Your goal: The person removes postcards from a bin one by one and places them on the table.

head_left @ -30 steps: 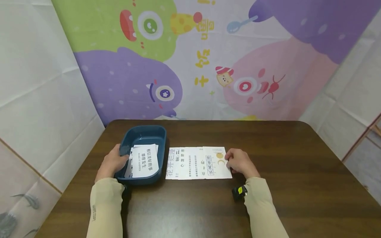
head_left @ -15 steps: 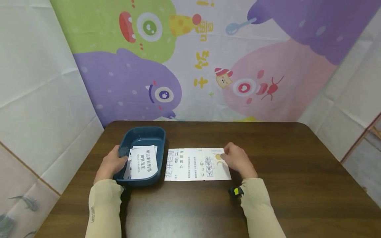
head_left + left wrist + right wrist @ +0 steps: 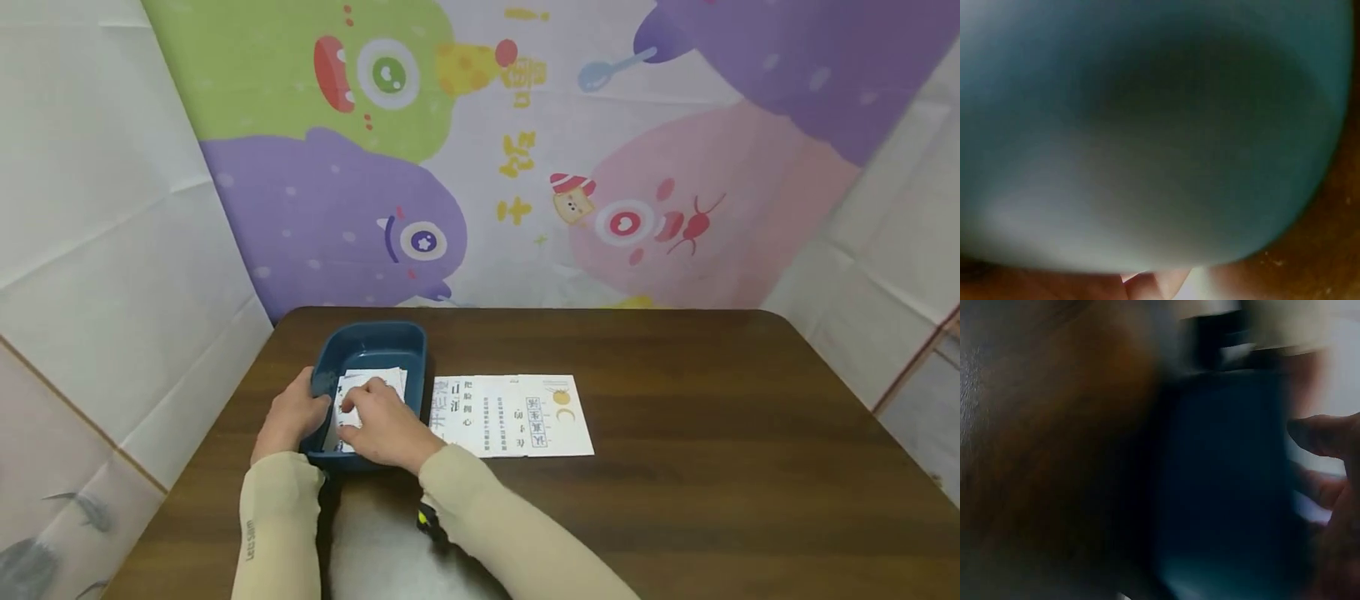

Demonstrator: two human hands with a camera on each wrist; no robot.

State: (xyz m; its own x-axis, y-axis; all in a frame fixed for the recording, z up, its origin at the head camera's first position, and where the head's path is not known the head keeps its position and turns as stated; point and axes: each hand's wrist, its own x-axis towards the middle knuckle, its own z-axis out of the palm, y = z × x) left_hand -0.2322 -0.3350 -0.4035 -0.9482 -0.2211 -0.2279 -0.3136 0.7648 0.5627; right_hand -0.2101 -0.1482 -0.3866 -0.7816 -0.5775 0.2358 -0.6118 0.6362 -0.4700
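Note:
My left hand (image 3: 291,417) grips the left rim of a dark blue tray (image 3: 382,335), thumb over the edge. Inside the tray lies a small stack of white printed cards (image 3: 393,379). Over that stack reaches my right hand (image 3: 396,432), thumb and fingers spread apart above the top card and hiding most of it. To the tray's right, a row of overlapping white cards (image 3: 506,417) with printed characters lies flat; my right wrist covers its lower left corner. The tray's outer wall (image 3: 1166,150) fills the left wrist view. The right wrist view is dark and blurred, showing the tray (image 3: 1229,481) beside my fingers (image 3: 1325,434).
The brown wooden table (image 3: 712,433) extends to the right of the card row. Behind it hangs a cartoon-printed cloth (image 3: 517,167), with white panels (image 3: 112,167) at the sides. A small black device (image 3: 427,521) sits at my right wrist.
My right hand has left the right end of the card row and moved left, over the cards in the tray. My left hand keeps its hold on the tray rim.

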